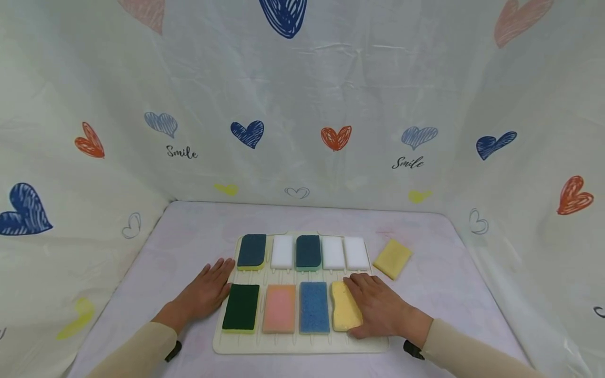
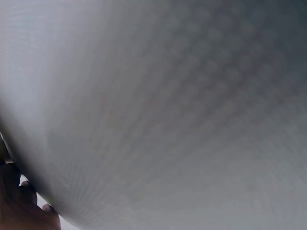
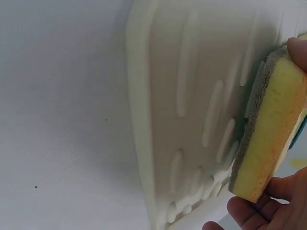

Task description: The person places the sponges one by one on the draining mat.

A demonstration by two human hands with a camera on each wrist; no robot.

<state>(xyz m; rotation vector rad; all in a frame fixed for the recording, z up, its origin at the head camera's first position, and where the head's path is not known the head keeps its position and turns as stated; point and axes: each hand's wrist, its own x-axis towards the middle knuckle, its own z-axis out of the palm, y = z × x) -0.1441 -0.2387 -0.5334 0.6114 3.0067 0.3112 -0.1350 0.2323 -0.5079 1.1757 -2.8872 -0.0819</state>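
Observation:
My right hand [image 1: 378,307] grips a pale yellow sponge [image 1: 345,307] by its long sides, thumb at the near end and fingers at the far end. In the right wrist view the same sponge [image 3: 273,129] shows a grey scouring layer beneath, close over the ribbed cream tray [image 3: 165,96]. It is at the right of the tray's front row, beside a blue sponge [image 1: 314,307]. A pink sponge [image 1: 279,308] and a dark green one [image 1: 241,307] lie further left. My left hand [image 1: 208,289] rests with straight fingers at the tray's left edge; its wrist view is mostly blurred grey.
The tray's back row has two dark teal sponges [image 1: 252,251] and three white blocks [image 1: 356,253]. Off the tray, a yellow sponge [image 1: 393,259] lies at the right on the pale tabletop [image 1: 439,273]. Heart-printed sheeting [image 1: 293,79] surrounds the table's back and sides.

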